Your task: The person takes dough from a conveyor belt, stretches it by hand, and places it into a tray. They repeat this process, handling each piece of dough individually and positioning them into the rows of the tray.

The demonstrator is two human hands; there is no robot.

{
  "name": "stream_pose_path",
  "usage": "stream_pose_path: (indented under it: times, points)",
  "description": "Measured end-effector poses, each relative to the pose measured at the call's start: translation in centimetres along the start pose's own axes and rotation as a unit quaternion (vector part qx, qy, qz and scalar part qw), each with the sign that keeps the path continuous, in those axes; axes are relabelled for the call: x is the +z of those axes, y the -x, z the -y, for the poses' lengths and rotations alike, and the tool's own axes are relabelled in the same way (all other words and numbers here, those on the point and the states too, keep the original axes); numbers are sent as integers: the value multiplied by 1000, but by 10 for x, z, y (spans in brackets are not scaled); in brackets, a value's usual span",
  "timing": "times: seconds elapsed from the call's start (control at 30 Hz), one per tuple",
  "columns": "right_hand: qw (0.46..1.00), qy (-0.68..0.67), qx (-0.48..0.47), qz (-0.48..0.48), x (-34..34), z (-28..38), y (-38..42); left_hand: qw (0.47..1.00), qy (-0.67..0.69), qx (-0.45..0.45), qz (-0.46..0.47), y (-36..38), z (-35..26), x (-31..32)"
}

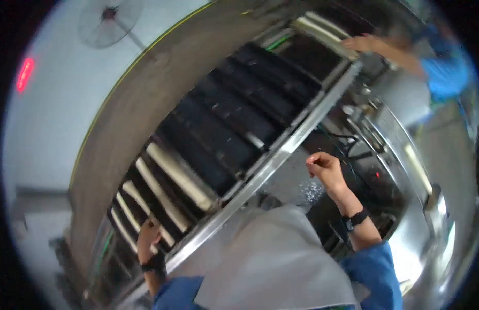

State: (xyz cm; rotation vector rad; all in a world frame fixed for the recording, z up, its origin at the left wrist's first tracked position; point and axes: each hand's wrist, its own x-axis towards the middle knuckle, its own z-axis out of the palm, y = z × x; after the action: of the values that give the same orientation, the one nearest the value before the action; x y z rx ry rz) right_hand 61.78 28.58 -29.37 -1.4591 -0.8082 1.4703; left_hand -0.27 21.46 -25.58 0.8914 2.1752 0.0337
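Long pale strips, dough-like in look, lie side by side in dark slots of a conveyor. The widest pale strip is at the right of the group, with a thinner pale strip beside it. My left hand is over the near ends of the strips at the left, its fingers bent and blurred. Whether it grips a strip does not show. My right hand is raised on the near side of the metal rail, thumb and fingers curled together, and I see nothing in them.
Another person's hand rests by a pale strip at the conveyor's far end. Metal machinery stands at the right, with one more pale strip along it. A fan stands by the wall.
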Motion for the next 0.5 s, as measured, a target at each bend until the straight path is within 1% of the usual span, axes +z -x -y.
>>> stream_pose_path:
  times: [0.03,0.07,0.13,0.2,0.23,0.27,0.33,0.4,0.43,0.5]
  points:
    - [1000,-17,16,-18,-7,-7,2,990,-123,38,-55,-2,-10,-4]
    - [998,-35,32,-33,-16,-14,3,922,-242,269,-139,-69,55,-10]
    - [995,-61,28,-75,-32,-33,8,938,-151,264,-168,-86,10,-3]
    - [988,-95,31,-121,-48,-53,18,918,-170,306,-187,-74,-86,27]
    - [981,-127,43,-142,-57,-59,20,920,-120,330,-176,-69,-134,49]
    - [973,-159,51,-160,-67,-65,23,909,-97,383,-130,-96,-155,66]
    - [962,-170,46,-208,-80,-80,43,883,-105,447,-95,-77,-230,110]
    - [929,-256,49,-261,-100,-96,63,847,-133,511,-63,-55,-292,156]
    - [925,-260,40,-274,-111,-109,72,819,-136,556,-47,-51,-314,176]
    - [883,-306,36,-354,-140,-144,83,797,-144,586,-10,-35,-353,223]
